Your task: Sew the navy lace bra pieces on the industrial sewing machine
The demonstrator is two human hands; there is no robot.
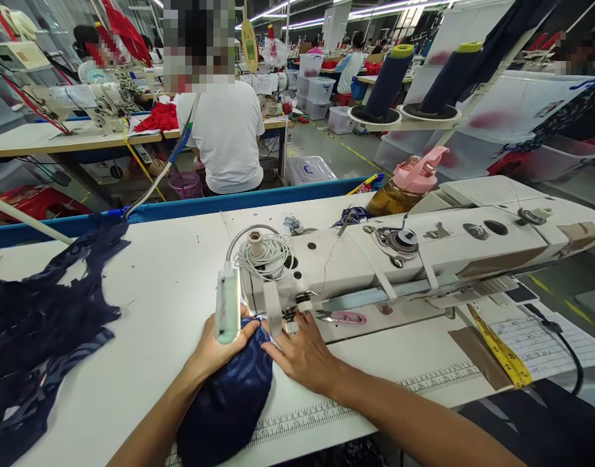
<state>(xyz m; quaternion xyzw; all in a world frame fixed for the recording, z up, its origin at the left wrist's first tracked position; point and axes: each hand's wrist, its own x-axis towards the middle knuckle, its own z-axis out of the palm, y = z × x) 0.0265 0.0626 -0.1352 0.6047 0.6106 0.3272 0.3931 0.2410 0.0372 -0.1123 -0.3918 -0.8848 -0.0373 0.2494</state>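
A gathered piece of navy fabric (234, 395) lies under the needle end of a white sewing machine (453, 233) and spreads over the table's front part. My left hand (222, 344) pinches its upper edge between thumb and fingers; a small lamp (228, 305) in front hides part of that hand. On the fabric's right side is my right hand (302, 350), its thumb stretched to the fabric's edge and its fingers apart by the presser area. The machine head covers some of those fingertips. Small scissors (343, 316) with a pink handle lie on the machine bed, right of my right hand.
Dark fabric pieces (45, 311) are heaped at the left. Behind the machine stands a pink-lidded bottle (404, 185). Thread cones (389, 81) rise at the back right. A yellow tape measure (501, 350) lies near written paper (545, 337). A person in a white shirt (227, 136) sits ahead.
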